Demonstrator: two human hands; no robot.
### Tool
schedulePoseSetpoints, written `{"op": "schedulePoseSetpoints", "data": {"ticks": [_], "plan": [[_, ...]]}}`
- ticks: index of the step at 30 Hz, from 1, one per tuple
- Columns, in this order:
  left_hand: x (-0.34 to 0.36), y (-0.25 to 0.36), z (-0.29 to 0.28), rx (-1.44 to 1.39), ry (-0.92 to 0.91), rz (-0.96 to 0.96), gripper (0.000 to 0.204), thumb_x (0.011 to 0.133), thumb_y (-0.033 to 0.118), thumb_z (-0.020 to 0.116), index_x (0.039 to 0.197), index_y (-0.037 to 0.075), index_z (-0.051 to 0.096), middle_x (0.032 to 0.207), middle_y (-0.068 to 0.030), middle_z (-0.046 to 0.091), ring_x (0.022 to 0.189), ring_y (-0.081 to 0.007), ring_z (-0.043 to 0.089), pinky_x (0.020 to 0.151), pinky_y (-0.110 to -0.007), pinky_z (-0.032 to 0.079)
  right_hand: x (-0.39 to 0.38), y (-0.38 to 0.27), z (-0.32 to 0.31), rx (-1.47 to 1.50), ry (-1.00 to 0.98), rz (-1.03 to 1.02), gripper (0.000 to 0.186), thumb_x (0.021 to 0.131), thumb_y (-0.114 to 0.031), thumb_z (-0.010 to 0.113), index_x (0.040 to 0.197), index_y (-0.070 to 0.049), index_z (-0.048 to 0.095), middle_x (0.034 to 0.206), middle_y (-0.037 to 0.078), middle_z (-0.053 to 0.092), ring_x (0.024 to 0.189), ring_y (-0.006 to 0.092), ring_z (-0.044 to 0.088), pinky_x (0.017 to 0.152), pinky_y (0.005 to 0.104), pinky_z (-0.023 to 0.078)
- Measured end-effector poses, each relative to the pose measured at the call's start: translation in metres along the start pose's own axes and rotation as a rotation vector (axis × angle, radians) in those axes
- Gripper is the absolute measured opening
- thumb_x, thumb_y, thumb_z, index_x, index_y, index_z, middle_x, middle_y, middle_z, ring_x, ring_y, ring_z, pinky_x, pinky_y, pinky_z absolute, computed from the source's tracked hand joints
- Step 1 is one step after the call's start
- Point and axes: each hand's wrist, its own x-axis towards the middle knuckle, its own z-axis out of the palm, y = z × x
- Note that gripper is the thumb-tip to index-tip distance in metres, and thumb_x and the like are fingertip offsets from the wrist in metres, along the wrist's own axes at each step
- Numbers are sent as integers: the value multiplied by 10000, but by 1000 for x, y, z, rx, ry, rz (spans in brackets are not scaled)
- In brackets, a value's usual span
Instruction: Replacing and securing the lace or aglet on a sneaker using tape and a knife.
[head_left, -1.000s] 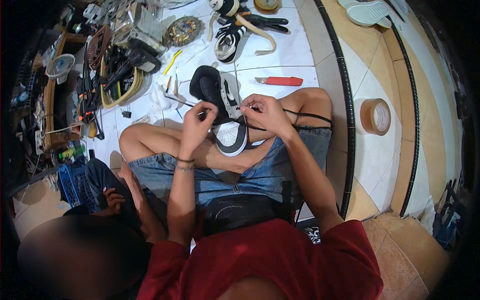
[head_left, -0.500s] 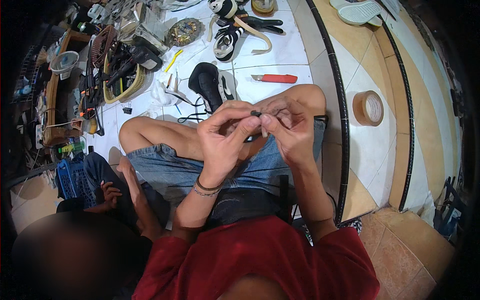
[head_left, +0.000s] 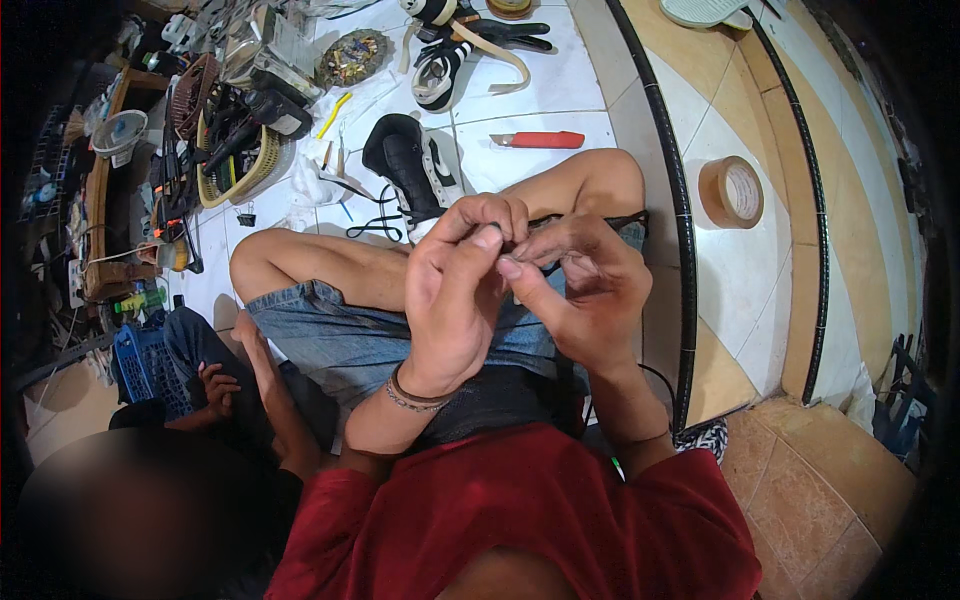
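Above my lap, my left hand point(head_left: 455, 285) pinches a small dark piece point(head_left: 496, 228) between thumb and fingertips; its kind is too small to tell. My right hand point(head_left: 592, 290) is right beside it, thumb and fingers closed near the left fingertips. What the right fingers hold, if anything, is hidden. Just beyond my hands a black and white sneaker point(head_left: 408, 165) lies on the white tiles, its black laces point(head_left: 378, 230) trailing to the left. A red-handled utility knife point(head_left: 540, 140) rests on the floor past my right knee.
At the left are a yellow basket point(head_left: 240, 180) of tools and a wooden box point(head_left: 100, 215). A second shoe point(head_left: 440, 78) and a round dish of small bits point(head_left: 353, 58) lie farther off. Brown tape point(head_left: 731, 193) sits on the right step. Another person point(head_left: 270, 400) sits close at my left.
My hands have shifted slightly apart, and the left fingers have turned upward with the dark piece. The dark piece, earlier between both hands' fingertips, now shows at the left fingertips.
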Motion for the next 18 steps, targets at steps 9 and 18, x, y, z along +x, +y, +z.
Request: {"op": "schedulePoseSetpoints", "data": {"ticks": [9,18], "plan": [[0,-1,5,-25,149,-139,245,1050,202,513,1181,3,570,1147,-70,612,1007,-108,579,890,-254,468,-1,10,2,187,168,161,213,830,57,756,994,45,620,957,97,691,875,104,655,742,224,518],[6,5,-19,55,-20,-6,190,1032,124,540,991,-36,634,832,-46,630,742,-108,569,695,-245,480,-1,21,-27,-43,-48,13,287,780,-9,801,1031,66,683,985,99,698,900,145,666,785,278,521]]}}
